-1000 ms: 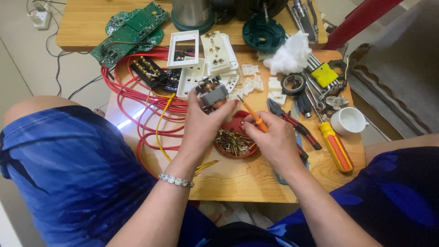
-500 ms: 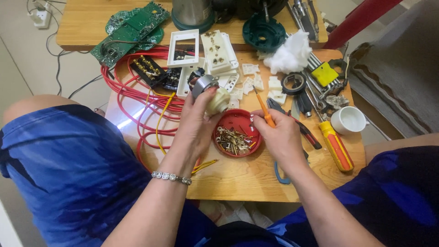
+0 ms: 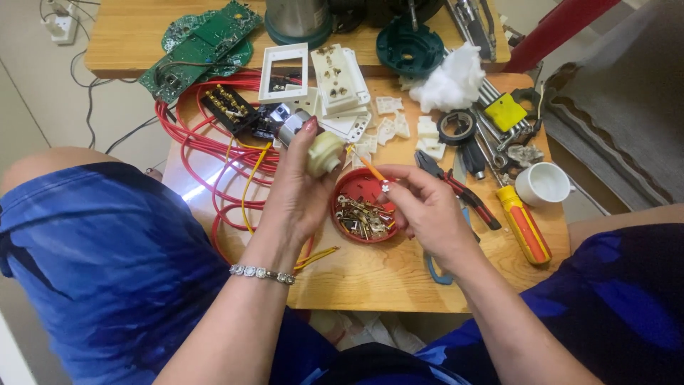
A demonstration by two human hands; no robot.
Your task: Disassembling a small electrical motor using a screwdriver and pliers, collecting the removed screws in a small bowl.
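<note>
My left hand [image 3: 299,189] grips a small motor-like part [image 3: 313,142] with a grey metal body and a cream plastic end, held above the table's middle. My right hand [image 3: 427,210] pinches a thin orange-handled screwdriver [image 3: 372,169], whose tip points up-left toward the cream end. Right below both hands sits a red round dish [image 3: 350,184] holding several small brass screws and contacts [image 3: 363,217].
The small wooden table [image 3: 370,274] carries red wires [image 3: 214,153], a black terminal block [image 3: 228,108], white socket plates [image 3: 335,82], a green circuit board [image 3: 203,39], pliers [image 3: 456,185], a big orange screwdriver [image 3: 524,224], a white cup [image 3: 543,184], black tape [image 3: 456,127] and white wadding [image 3: 449,85].
My left hand has lifted and turned the part so its cream end faces the right hand. The right hand has brought the orange screwdriver closer, tip toward the part.
</note>
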